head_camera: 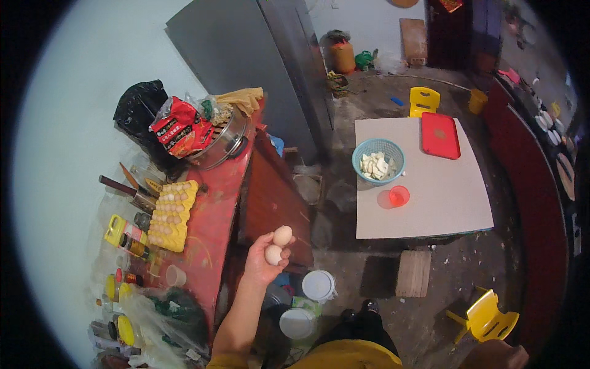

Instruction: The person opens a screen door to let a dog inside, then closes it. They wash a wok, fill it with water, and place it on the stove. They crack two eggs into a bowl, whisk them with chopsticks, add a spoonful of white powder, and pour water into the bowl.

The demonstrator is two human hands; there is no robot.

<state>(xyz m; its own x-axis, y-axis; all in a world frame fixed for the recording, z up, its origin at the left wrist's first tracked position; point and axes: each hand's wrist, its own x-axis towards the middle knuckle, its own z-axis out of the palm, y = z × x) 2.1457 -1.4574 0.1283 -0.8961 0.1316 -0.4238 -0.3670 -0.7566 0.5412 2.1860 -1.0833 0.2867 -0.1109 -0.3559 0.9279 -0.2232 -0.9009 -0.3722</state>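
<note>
My left hand (266,258) is closed around two pale eggs, an upper egg (282,235) and a lower egg (274,254). It is raised in front of a red wooden cabinet (276,203). To its left, on the red tabletop (216,221), a yellow egg tray (184,230) carries rows of eggs. A small white cup (175,276) stands nearer me. At the bottom right edge, part of my right hand (500,354) shows, dark and blurred, near a yellow plastic chair (493,318); its fingers cannot be made out.
A low table (428,193) bears a blue basket (399,173) of pale slices, a red cup (399,196) and a red tray (440,150). A wooden stool (413,274) and lidded buckets (319,285) stand on the floor. A steamer pot (221,154), jars and bags crowd the left counter.
</note>
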